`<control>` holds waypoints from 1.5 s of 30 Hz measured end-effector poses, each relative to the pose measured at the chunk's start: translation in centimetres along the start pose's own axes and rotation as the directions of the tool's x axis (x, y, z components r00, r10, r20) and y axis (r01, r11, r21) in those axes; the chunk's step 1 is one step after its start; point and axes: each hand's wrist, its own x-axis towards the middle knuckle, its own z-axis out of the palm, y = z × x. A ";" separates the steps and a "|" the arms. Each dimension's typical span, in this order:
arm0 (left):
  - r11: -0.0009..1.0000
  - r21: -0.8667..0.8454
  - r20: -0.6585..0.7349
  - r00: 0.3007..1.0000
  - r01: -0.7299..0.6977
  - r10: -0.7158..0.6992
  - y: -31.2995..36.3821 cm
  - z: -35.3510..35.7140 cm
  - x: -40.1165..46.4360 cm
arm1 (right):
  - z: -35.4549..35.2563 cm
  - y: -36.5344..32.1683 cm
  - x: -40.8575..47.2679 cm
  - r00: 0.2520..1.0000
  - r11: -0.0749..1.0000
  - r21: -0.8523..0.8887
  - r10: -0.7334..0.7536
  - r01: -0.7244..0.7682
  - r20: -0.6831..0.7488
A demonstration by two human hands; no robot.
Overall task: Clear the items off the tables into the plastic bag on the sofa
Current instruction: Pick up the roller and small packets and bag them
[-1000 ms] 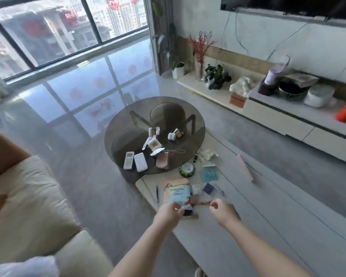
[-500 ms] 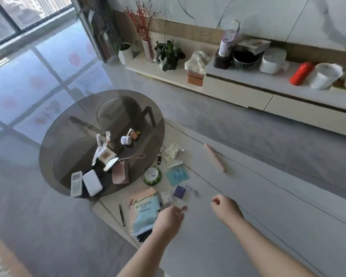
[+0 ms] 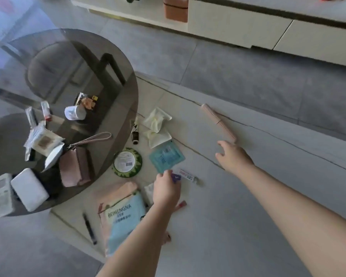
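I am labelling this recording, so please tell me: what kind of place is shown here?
Probably a home living room: a round smoked-glass side table overlaps a long pale stone-look coffee table, and a low cream cabinet runs along the wall.

Left hand (image 3: 166, 189) touches a small purple packet (image 3: 176, 177); right hand (image 3: 233, 156) spreads beside a pink tube (image 3: 218, 121).

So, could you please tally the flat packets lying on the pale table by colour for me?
Teal packet: 1
Light blue packet: 1
Pink packet, lying under the light blue one: 1
Purple packet, partly hidden by a hand: 1
White packet, partly hidden: 1
Total: 5
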 end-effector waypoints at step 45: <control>0.829 -0.485 0.077 0.957 0.280 -0.278 0.5 4.7 4.2 | 9.6 6.2 -3.2 0.962 0.934 0.248 0.271 -0.258 -0.021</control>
